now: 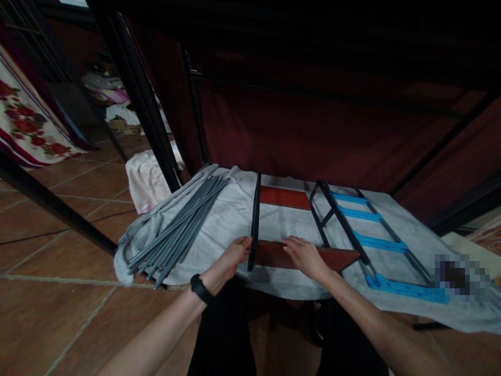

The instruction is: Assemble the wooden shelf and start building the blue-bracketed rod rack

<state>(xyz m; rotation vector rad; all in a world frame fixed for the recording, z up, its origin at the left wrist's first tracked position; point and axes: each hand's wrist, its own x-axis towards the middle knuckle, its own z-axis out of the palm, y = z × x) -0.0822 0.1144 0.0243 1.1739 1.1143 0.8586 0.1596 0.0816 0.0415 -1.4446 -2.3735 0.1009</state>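
On a grey cloth (227,219) spread over the floor lies a black metal frame (255,214) with two red-brown boards. My left hand (234,256), a black band on its wrist, curls round the frame's near left corner. My right hand (305,256) rests fingers-down on the near red-brown board (336,258), fingers together. A far red-brown board (285,198) lies across the frame behind it.
A bundle of grey rods (178,232) lies on the cloth's left. To the right lies a black frame with blue rungs (364,219). Dark metal bed posts (135,89) and a maroon curtain stand behind. A pink-white cloth (146,180) lies on the tiled floor.
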